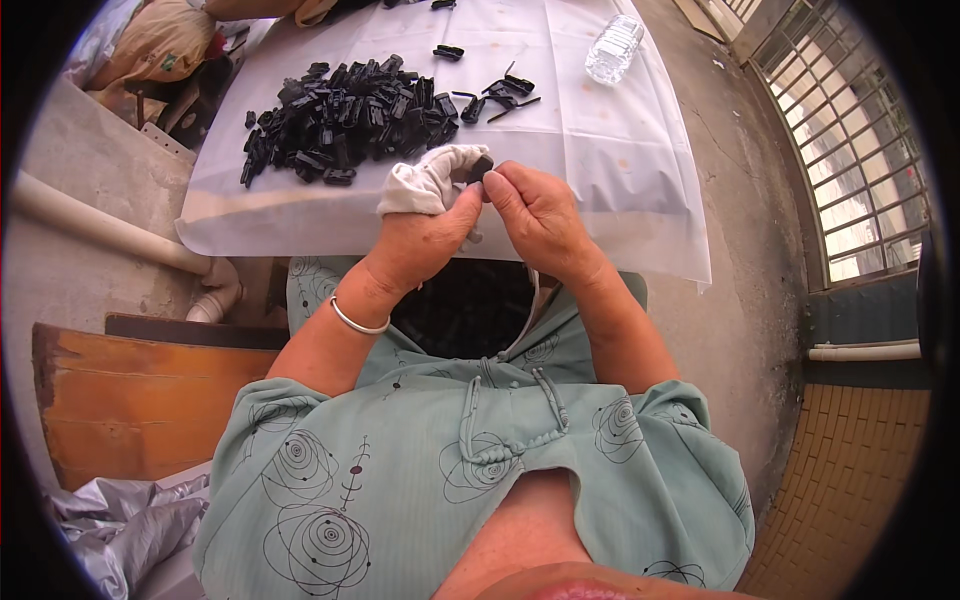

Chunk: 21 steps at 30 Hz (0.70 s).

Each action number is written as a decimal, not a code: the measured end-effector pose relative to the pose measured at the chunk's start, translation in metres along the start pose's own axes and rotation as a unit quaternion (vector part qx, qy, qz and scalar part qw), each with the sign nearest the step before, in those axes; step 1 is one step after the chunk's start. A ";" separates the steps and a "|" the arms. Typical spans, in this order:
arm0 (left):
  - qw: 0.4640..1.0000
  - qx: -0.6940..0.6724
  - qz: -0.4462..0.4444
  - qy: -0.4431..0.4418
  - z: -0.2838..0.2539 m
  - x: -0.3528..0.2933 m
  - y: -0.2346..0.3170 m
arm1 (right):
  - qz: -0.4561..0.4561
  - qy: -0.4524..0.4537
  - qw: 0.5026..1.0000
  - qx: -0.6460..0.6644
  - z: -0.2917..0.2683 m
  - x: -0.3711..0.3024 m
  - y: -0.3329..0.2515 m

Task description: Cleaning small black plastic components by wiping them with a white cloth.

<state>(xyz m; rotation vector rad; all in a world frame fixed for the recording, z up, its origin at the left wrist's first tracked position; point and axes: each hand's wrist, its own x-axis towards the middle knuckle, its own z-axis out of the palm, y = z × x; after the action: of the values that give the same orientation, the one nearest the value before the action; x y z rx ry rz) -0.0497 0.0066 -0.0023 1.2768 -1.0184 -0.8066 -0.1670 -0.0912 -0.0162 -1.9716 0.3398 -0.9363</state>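
Observation:
A small black plastic part (481,167) is held between my two hands, over the near edge of the table. My left hand (430,235) is closed round it, with a white cloth (418,188) wrapped about the fingers. Thumb and fingers of my right hand (540,215) pinch the same part from the other side. Beyond my left hand lies a heap of similar black plastic parts (350,115). Below my hands, between my knees, a round container (533,310) holds many black pieces; my forearms and the table edge hide some of it.
White sheeting covers the table (620,200). A clear plastic bottle (614,50) lies at the far right, and a few loose black parts (505,92) are right of the heap. A pipe (110,225) and wooden board (150,400) stand left; a barred window (840,130) is right.

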 end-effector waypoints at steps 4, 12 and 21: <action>0.986 0.141 0.076 0.042 0.003 -0.001 -0.009 | 0.059 -0.017 0.998 -0.010 0.005 -0.001 0.000; 0.898 0.355 0.246 0.083 -0.002 0.006 -0.026 | 0.133 0.024 0.987 0.091 0.035 -0.001 0.027; 0.998 -0.049 -0.007 0.038 -0.021 0.018 -0.020 | 0.091 -0.054 0.992 -0.069 0.000 0.009 0.003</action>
<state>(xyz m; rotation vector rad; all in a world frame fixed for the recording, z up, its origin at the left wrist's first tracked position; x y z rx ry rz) -0.0226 -0.0046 -0.0191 1.2227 -0.8986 -0.8029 -0.1603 -0.0978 -0.0140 -2.0674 0.5240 -0.7022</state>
